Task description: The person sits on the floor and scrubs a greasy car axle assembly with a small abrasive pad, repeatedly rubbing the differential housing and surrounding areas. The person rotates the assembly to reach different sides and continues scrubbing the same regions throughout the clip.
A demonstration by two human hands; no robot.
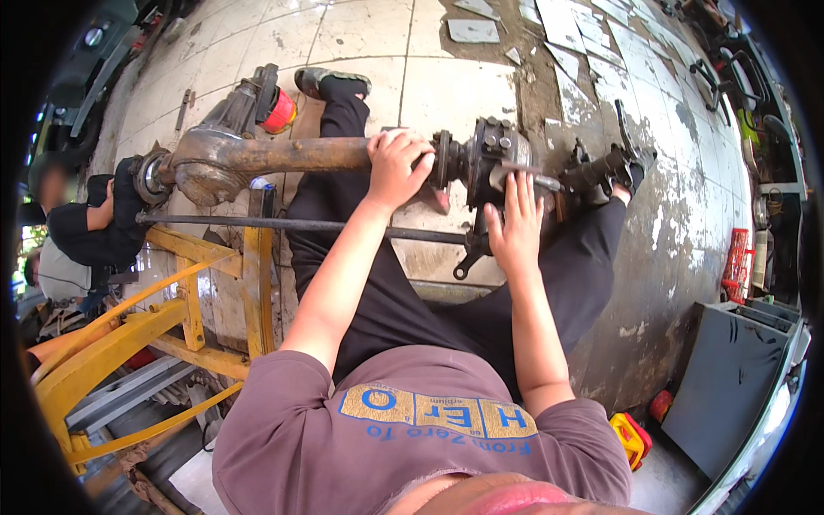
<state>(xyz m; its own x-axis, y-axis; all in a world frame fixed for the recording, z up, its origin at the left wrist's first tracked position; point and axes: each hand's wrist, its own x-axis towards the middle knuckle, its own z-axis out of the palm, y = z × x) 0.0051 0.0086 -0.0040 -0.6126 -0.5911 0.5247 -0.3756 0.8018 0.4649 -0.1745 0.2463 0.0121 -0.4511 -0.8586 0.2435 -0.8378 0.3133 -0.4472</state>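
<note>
A rusty vehicle axle housing (313,155) lies crosswise in front of me, with a bulging differential section (210,165) at the left and a dark, greasy steering knuckle (496,142) at the right. My left hand (399,167) is closed over the axle tube close to the knuckle. Against the knuckle's near side is my right hand (518,225), its fingers stretched out and the thumb apart. By those fingertips a thin grey piece (541,178) is smeared by motion; I cannot make out its kind. Below runs a long dark steering rod (343,225).
A person's arm (101,210) reaches toward the axle's far left end. Yellow metal framework (257,292) stands at the lower left. A red container (280,113) sits behind the differential. Broken tiles (474,32) lie beyond. At the right stands a grey metal cabinet (721,386).
</note>
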